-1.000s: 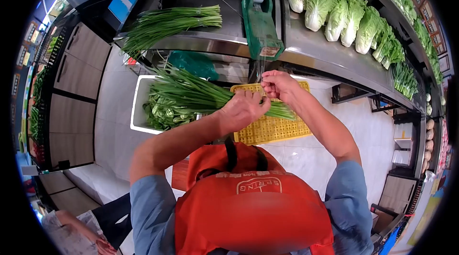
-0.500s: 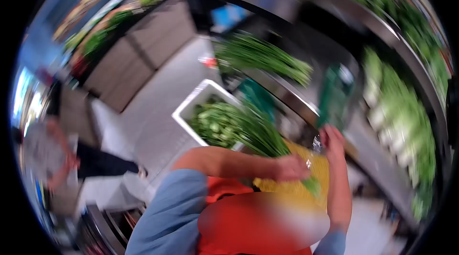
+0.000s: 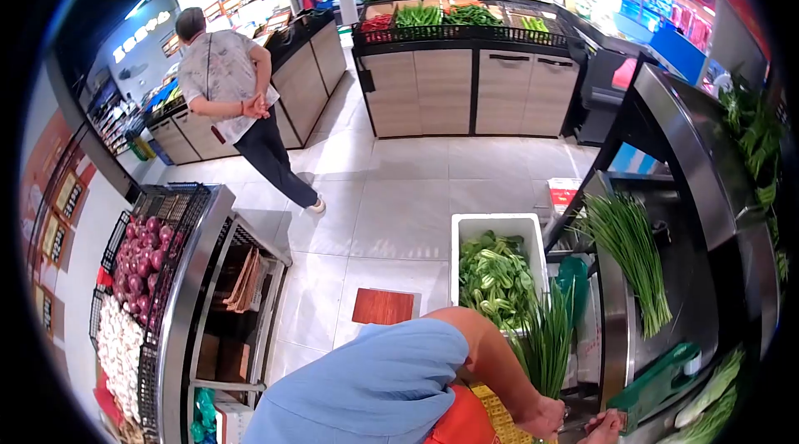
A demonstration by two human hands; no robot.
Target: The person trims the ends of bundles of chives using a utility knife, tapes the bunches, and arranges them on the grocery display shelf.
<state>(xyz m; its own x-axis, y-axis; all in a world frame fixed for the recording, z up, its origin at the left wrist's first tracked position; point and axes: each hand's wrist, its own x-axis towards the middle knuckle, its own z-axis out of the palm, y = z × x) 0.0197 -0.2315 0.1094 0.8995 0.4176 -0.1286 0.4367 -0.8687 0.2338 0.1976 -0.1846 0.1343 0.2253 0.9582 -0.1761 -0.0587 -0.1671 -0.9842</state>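
Note:
My left hand (image 3: 545, 418) is closed around the lower end of a bunch of garlic chives (image 3: 548, 346). The long green leaves point away from me, beside a white foam box (image 3: 457, 265) of leafy greens (image 3: 497, 277). Close to its right is my right hand (image 3: 602, 427), fingers curled together at the near end of a green tape dispenser (image 3: 662, 386) with a white roll. What those fingers pinch, if anything, cannot be made out. Another bunch of garlic chives (image 3: 632, 261) lies on the dark metal counter (image 3: 691, 277). Under my arm shows something yellow and textured (image 3: 497, 415).
A person (image 3: 225, 82) stands at the far left, hands behind the back. Red onions (image 3: 143, 261) and garlic (image 3: 119, 352) fill a rack on the left. Vegetable cabinets (image 3: 424, 94) stand ahead. Pale leafy vegetables (image 3: 716, 402) lie at the lower right, near a raised metal shelf (image 3: 695, 136).
My view has turned and lifted, so the shop floor and cabinets now show ahead and my hands sit at the bottom edge. The left hand still grips the garlic chives.

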